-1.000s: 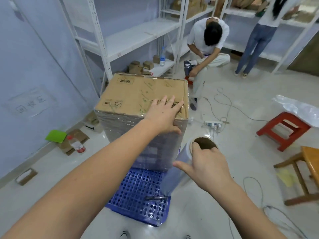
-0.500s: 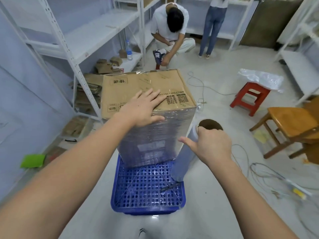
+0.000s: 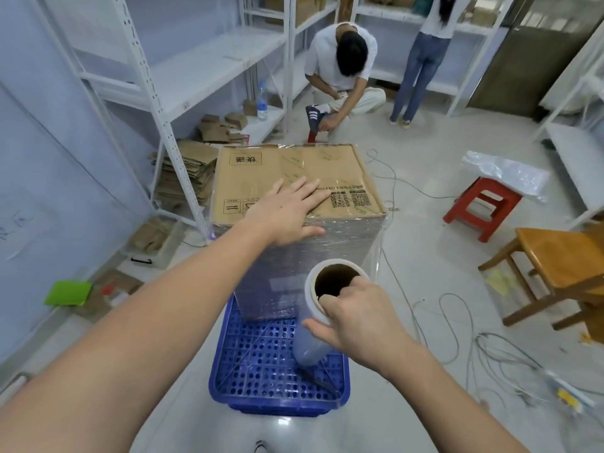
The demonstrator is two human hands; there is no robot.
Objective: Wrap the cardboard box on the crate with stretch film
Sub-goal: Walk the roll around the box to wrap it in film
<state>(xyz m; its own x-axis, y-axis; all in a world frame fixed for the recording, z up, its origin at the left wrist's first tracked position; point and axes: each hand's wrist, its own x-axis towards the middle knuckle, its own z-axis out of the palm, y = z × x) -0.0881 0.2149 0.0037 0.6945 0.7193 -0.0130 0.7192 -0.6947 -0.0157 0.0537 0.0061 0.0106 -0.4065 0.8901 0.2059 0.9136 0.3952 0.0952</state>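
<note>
The left hand (image 3: 287, 212) lies flat with fingers spread on the top of the cardboard box (image 3: 294, 178), near its front edge. The right hand (image 3: 356, 317) grasps the top rim of the stretch film roll (image 3: 322, 308), fingers hooked into its brown core, the roll standing tilted at the box's five o'clock. Film already covers the box's sides (the top is bare cardboard). The box stands on the far half of the blue crate (image 3: 271, 371). At two o'clock of it, well apart, is a red stool (image 3: 480, 207).
</note>
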